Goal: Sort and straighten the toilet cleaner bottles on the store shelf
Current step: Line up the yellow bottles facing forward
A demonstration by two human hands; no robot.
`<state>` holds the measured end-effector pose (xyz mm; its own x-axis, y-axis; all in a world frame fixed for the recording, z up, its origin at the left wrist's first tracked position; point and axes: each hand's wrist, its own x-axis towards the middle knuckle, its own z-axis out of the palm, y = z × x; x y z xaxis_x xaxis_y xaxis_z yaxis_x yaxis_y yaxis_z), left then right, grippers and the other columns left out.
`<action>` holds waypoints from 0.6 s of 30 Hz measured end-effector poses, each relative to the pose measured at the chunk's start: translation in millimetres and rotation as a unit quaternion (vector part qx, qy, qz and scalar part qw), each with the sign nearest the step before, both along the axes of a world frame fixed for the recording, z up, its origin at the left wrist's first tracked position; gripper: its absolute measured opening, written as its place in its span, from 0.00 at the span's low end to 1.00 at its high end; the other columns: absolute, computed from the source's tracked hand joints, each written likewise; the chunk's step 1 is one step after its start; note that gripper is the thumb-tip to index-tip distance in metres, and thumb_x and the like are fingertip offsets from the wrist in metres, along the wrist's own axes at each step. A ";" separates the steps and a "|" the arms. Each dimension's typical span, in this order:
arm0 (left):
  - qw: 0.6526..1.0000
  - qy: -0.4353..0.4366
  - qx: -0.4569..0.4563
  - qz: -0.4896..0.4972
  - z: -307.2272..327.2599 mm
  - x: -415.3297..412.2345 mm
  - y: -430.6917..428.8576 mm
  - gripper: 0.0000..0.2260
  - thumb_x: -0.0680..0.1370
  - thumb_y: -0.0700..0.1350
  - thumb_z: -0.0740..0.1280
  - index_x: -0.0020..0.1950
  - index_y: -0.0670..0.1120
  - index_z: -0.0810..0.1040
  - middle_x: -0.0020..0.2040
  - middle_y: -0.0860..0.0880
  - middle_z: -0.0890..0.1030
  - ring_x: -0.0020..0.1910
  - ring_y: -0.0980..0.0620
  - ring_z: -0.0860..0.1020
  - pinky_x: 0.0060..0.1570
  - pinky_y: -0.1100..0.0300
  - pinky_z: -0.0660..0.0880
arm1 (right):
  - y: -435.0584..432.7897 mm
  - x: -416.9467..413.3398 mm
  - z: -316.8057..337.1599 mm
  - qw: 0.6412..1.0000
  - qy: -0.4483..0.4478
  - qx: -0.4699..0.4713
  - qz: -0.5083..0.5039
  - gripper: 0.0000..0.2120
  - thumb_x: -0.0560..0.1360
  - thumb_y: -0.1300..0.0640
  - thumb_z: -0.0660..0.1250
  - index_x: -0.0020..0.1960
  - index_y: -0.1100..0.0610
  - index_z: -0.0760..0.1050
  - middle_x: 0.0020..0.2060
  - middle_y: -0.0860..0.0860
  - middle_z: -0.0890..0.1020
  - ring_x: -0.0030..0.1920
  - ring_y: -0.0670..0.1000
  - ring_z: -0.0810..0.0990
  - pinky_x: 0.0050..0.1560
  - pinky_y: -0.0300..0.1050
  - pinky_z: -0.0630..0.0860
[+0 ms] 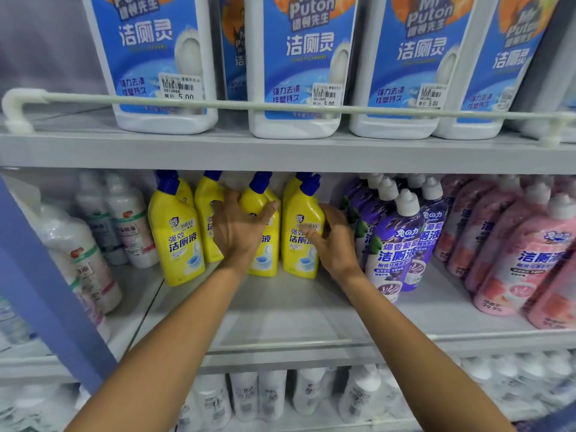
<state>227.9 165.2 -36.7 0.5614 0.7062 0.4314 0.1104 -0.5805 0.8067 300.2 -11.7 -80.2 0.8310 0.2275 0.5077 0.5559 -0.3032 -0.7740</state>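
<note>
On the grey metal middle shelf point(280, 310), yellow plastic toilet cleaner bottles point(177, 241) with blue caps stand in a row. The left hand point(240, 227) wraps thumb and fingers round the middle yellow bottle point(266, 247). The right hand point(333, 241) curls round the end yellow bottle point(299, 254), thumb on its label. Purple white-capped bottles point(389, 244) stand just beside.

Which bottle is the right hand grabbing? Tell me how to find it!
Look at the middle shelf, under the big blue-and-white jugs. Find the row of yellow bottles with blue caps; it is the front yellow bottle farthest right, beside the purple bottles. Only this one has the right hand wrapped round it, thumb on its label.
</note>
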 end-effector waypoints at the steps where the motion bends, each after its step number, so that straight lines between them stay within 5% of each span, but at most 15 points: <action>1: 1.000 0.003 -0.001 -0.008 0.3 0.2 1.2 0.35 0.66 0.70 0.74 0.66 0.52 0.73 0.60 0.42 0.76 0.62 0.38 0.76 0.54 0.48 0.74 | 0.9 1.5 2.5 1.000 0.013 -0.004 -0.006 0.29 0.72 0.36 0.73 0.66 0.52 0.74 0.60 0.51 0.80 0.60 0.53 0.81 0.61 0.56 0.79; 5: 0.994 -0.018 -0.021 -0.104 -5.4 -1.1 16.0 0.30 0.67 0.67 0.76 0.61 0.52 0.74 0.56 0.50 0.80 0.59 0.46 0.78 0.56 0.56 0.75 | 8.1 7.9 12.6 0.992 0.111 0.048 0.034 0.26 0.76 0.49 0.77 0.69 0.54 0.70 0.54 0.45 0.82 0.53 0.39 0.83 0.57 0.37 0.79; 9: 0.987 -0.039 -0.039 -0.151 -27.2 -2.3 33.1 0.28 0.63 0.65 0.77 0.55 0.52 0.76 0.45 0.52 0.83 0.45 0.51 0.82 0.46 0.48 0.81 | 23.5 10.7 15.7 0.980 0.156 0.109 0.062 0.34 0.77 0.55 0.76 0.77 0.54 0.64 0.58 0.48 0.82 0.55 0.47 0.83 0.51 0.32 0.80; 13: 0.992 -0.030 -0.021 -0.123 -31.3 5.5 35.2 0.30 0.61 0.71 0.75 0.50 0.51 0.75 0.46 0.50 0.82 0.45 0.48 0.81 0.46 0.46 0.80 | 28.5 12.7 14.5 0.975 0.166 0.129 0.072 0.40 0.75 0.51 0.77 0.80 0.51 0.59 0.66 0.50 0.79 0.62 0.49 0.81 0.63 0.47 0.80; 18: 0.982 -0.019 -0.090 -0.168 -40.4 7.7 42.7 0.38 0.57 0.68 0.80 0.60 0.52 0.74 0.53 0.53 0.83 0.51 0.53 0.83 0.51 0.48 0.82 | 26.6 15.2 2.0 0.974 0.164 0.136 0.079 0.30 0.74 0.51 0.79 0.70 0.51 0.69 0.60 0.51 0.84 0.57 0.49 0.85 0.58 0.51 0.83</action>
